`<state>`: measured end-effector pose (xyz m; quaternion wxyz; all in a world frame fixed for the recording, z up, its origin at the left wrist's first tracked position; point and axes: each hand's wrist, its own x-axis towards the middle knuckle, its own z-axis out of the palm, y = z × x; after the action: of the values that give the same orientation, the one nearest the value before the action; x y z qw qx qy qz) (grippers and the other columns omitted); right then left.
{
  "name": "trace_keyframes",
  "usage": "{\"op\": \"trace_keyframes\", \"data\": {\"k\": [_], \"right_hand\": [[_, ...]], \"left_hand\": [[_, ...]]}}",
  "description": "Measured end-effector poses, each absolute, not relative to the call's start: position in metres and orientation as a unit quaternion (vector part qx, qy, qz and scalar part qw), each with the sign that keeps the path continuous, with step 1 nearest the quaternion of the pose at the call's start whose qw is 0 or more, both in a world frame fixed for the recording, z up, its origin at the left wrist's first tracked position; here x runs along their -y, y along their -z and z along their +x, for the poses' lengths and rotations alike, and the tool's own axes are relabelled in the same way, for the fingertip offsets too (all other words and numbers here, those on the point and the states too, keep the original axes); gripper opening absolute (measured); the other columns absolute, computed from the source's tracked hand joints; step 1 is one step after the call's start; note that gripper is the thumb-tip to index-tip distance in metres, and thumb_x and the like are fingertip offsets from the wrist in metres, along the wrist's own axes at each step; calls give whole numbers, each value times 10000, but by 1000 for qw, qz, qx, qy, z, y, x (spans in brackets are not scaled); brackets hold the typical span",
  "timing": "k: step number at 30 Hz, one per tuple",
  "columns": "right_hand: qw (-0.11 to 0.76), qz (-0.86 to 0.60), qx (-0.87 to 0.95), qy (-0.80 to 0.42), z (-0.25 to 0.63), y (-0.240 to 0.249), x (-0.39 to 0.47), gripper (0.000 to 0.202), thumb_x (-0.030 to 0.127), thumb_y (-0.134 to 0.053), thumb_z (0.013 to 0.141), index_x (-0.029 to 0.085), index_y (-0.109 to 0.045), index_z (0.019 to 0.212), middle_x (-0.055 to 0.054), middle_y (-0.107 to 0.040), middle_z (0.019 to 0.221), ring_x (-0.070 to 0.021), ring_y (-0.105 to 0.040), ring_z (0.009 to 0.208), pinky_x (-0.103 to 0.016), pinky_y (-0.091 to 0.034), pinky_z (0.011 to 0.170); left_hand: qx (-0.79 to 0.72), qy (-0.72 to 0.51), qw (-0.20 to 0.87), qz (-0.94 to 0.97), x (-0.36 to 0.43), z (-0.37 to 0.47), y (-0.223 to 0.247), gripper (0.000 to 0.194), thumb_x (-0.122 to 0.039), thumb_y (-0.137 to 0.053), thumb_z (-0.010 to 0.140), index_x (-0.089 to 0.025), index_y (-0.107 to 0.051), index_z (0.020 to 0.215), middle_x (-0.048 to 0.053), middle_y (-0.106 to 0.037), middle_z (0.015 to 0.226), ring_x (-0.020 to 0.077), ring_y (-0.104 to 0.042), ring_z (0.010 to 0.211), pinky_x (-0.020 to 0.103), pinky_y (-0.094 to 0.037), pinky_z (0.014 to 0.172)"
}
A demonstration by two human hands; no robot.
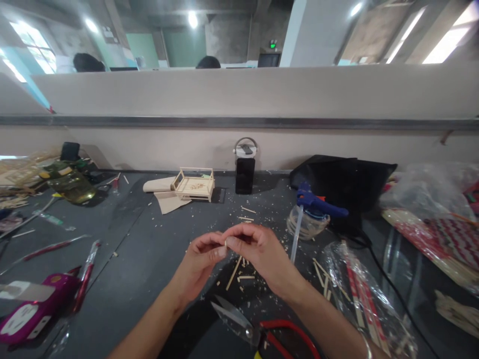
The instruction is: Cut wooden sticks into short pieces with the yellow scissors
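Observation:
My left hand [200, 264] and my right hand [264, 254] meet at the fingertips above the middle of the dark table. Both are pinched closed around a tiny pale piece [226, 244], mostly hidden by the fingers; it looks like a bit of wooden stick. Below them lie loose wooden sticks [234, 273] and small cut bits. Red-handled scissors [239, 321] rest with blades parted near my right forearm. Farther back stands a small wooden model frame [194, 185], partly on a beige cloth or paper [168, 202].
A blue glue gun [318, 202] rests on a roll of clear tape [309, 224] at right. Plastic-wrapped sticks [362, 299] and a black cable [389, 279] lie nearby. A phone [244, 175] stands at the back. On the left are a purple device [41, 304] and a bottle [73, 184].

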<state>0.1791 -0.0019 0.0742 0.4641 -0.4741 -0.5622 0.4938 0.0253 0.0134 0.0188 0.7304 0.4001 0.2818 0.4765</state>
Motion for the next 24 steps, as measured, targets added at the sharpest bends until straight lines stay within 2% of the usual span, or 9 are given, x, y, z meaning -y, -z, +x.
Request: {"op": "trace_keyframes", "data": {"k": [4,7,10,13,17,24], "right_hand": [[458,-485,565,-485,185,-77,1,180,271,-623,803,215,-736,932,-11,-701,819,-146,-607,730,-275,-471,663],[472,-498,557,-468,196,-85,2,239,311,-629,809,203,-719,1002,13,-630,699,-119,-527,606,-257,-410,552],[506,-500,544,-445,209,-95,2,227,334,-635,811,200,-721,973,37,-548,606,-106,-443,544,-266,-370,527],[534,-493,531,-435,217,-102,3,206,338,-647,809,205,-722,946,42,-519,596,-104,-413,543,-269,-342,518],[533,-491,542,-425,220,-105,5,190,329,-654,808,207,-724,936,42,-516,605,-106,-419,562,-268,-348,534],[526,-494,573,-389,221,-105,9,169,299,-668,808,215,-732,940,16,-608,703,-107,-468,600,-257,-365,537]], "left_hand": [[-312,-485,707,409,-17,24,-20,106,-228,-810,675,-207,-754,763,1,-681,790,142,-563,802,261,-410,787],[-386,-482,646,448,-24,16,-20,112,-246,-806,679,-208,-751,769,4,-678,792,144,-558,773,260,-412,746],[-475,-459,525,537,-31,1,-16,92,-275,-778,709,-216,-744,770,14,-682,807,165,-577,767,274,-418,717],[-514,-425,371,646,-33,-14,-7,78,-301,-738,741,-230,-740,772,27,-696,839,196,-607,805,301,-435,748],[-538,-339,221,740,-30,-22,7,62,-267,-677,782,-248,-736,779,29,-721,842,216,-635,836,340,-431,800],[-561,-288,148,762,-35,-11,14,115,-249,-628,816,-247,-743,804,36,-734,871,241,-618,872,381,-367,808]]}}
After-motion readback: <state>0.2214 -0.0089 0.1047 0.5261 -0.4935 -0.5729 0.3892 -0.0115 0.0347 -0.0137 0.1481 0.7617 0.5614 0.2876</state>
